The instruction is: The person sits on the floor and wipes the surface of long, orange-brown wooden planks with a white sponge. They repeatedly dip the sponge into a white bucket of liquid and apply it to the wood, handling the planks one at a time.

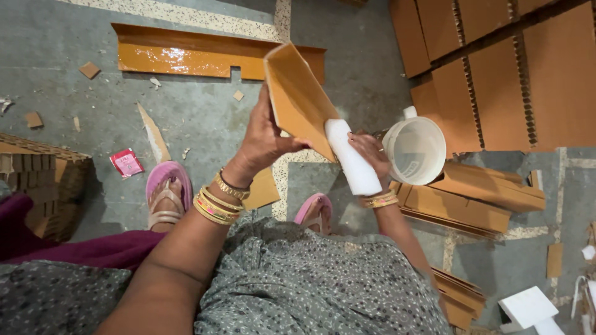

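Cardboard piece (297,98) being held up over the floor (205,111), a white roll (352,158) lying against its lower edge.

The left hand (264,144) is gripping the folded brown piece from the side, thumb closing over its lower corner, while the right hand (370,154) is clasping the roll with fingers curled around it; whether the roll is foam or paper is hard to tell from here. Just beside the right hand, a white cup (417,149) is sitting on a stack of cardboard strips (478,198). Farther out, a glossy cardboard strip (186,56) is lying flat on the floor, more sheets (509,68) are filling the upper right, and pink sandals (166,192) are showing below.
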